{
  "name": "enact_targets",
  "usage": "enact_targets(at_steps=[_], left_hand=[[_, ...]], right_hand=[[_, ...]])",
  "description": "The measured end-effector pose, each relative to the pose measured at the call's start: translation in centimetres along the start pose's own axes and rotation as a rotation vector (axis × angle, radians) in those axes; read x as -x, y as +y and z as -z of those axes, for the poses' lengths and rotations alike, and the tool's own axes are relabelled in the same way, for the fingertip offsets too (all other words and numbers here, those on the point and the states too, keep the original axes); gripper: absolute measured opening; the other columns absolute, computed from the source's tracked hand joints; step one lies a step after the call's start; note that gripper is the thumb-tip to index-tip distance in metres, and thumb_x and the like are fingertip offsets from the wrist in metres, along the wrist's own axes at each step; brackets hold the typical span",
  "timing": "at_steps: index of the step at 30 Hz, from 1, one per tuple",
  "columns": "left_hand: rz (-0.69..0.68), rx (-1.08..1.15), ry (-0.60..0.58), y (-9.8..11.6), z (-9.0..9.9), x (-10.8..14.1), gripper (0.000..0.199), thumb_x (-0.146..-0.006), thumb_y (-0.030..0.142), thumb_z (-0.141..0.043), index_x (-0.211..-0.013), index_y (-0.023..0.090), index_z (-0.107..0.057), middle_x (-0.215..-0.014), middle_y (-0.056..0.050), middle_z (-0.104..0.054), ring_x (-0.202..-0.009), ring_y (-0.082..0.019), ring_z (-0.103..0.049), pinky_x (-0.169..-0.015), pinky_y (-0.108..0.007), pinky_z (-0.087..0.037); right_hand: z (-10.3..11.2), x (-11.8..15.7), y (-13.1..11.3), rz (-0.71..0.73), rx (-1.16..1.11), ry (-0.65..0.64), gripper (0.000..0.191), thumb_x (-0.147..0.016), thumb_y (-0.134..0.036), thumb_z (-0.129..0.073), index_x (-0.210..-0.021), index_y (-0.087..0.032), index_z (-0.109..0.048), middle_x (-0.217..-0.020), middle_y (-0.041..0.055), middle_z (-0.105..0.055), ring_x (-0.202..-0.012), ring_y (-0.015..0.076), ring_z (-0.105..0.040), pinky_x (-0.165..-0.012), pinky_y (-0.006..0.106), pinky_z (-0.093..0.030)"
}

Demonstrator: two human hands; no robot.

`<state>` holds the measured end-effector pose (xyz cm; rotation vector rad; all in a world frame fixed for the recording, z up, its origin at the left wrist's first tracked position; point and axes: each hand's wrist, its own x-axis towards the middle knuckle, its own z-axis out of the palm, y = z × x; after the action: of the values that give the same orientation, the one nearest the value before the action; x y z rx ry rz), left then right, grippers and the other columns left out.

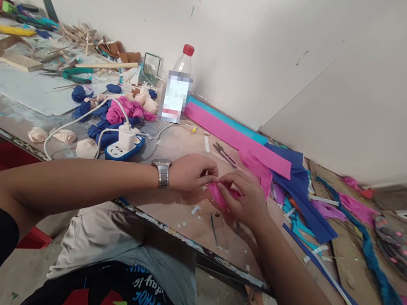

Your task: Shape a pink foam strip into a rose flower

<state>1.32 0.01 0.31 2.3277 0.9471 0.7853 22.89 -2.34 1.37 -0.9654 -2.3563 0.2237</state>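
A small piece of pink crepe paper (217, 194) is pinched between my two hands, just above the table near its front edge. My left hand (194, 173), with a metal watch on the wrist, grips the paper's upper end between thumb and fingertips. From the other side, my right hand (243, 195) has its thumb and fingers closed on the same piece and hides part of it. Behind my hands lie small thread snips (225, 154). A larger pink crepe sheet (257, 171) spreads just beyond my right hand.
A bottle with a red cap (188, 50) stands by the wall. Left of it are crepe paper flowers (120, 110) and a power strip (124, 149) with white cables. Folded pink crepe (237, 138) and dark blue strips (307, 206) lie right. Green-handled pliers (78, 74) rest far left.
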Motion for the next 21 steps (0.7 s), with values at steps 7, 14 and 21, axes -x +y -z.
enact_targets(at_steps=[7, 14, 21], left_hand=[[-0.034, -0.032, -0.005, -0.1, -0.27, 0.22, 0.023, -0.093, 0.035, -0.055, -0.089, 0.018, -0.07, -0.081, -0.002, -0.07, -0.073, -0.015, -0.058, -0.067, -0.027, -0.04], [-0.063, -0.05, -0.003, -0.25, -0.25, 0.23, 0.023, -0.092, 0.035, -0.056, -0.092, 0.018, -0.072, -0.083, -0.002, -0.071, -0.075, -0.015, -0.059, -0.069, -0.027, -0.04], [-0.011, 0.014, 0.017, 0.0, -0.09, 0.03, 0.027, -0.094, 0.039, -0.056, -0.084, 0.018, -0.07, -0.075, -0.001, -0.068, -0.068, -0.013, -0.055, -0.062, -0.027, -0.034]], right_hand=[[-0.21, -0.01, 0.29, -0.018, 0.028, 0.012, 0.007, -0.092, -0.027, -0.065, -0.088, -0.023, -0.068, -0.081, 0.0034, -0.07, -0.077, 0.0195, -0.062, -0.073, 0.035, -0.047], [-0.36, -0.04, 0.38, -0.015, 0.038, 0.026, 0.011, -0.093, -0.031, -0.066, -0.087, -0.023, -0.069, -0.081, 0.0043, -0.071, -0.077, 0.02, -0.063, -0.072, 0.036, -0.047], [-0.4, 0.16, 0.37, -0.015, 0.02, 0.082, 0.005, -0.092, -0.028, -0.067, -0.091, -0.024, -0.069, -0.084, 0.0028, -0.072, -0.076, 0.019, -0.063, -0.072, 0.035, -0.047]])
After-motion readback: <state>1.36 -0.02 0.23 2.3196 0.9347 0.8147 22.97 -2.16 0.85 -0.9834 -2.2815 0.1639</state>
